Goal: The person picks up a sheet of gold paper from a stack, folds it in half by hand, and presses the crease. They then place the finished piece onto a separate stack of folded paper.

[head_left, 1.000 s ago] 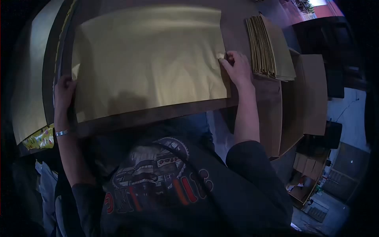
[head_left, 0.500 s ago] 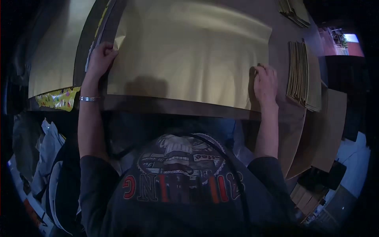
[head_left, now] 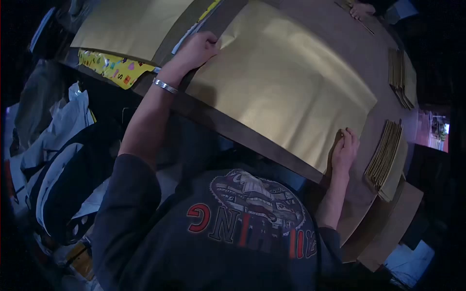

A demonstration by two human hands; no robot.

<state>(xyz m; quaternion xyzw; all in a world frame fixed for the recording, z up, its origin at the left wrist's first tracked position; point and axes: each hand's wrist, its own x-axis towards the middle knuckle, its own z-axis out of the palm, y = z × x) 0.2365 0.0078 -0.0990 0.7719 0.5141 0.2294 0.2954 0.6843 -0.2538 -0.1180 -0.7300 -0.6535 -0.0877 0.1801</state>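
A large gold paper sheet lies in front of me on the brown table, with soft creases and a slightly lifted far right corner. At its left edge my left hand is closed, the fingers pinching the margin beside a small fold. My right hand has its fingers curled over the sheet's right edge, near the front corner; the thumb is mostly hidden. Both hands hold the sheet from opposite sides.
Another gold sheet lies left, above yellow patterned plastic. Stacks of folded brown cardboard and more folded pieces stand right. Another person's hand is at the far edge. Large cardboard panels lean below the right corner.
My view has turned, so the table appears tilted and the left-hand sheet shows more. Both hands stay at the sheet's edges. Another person's hand has come into view at the far right.
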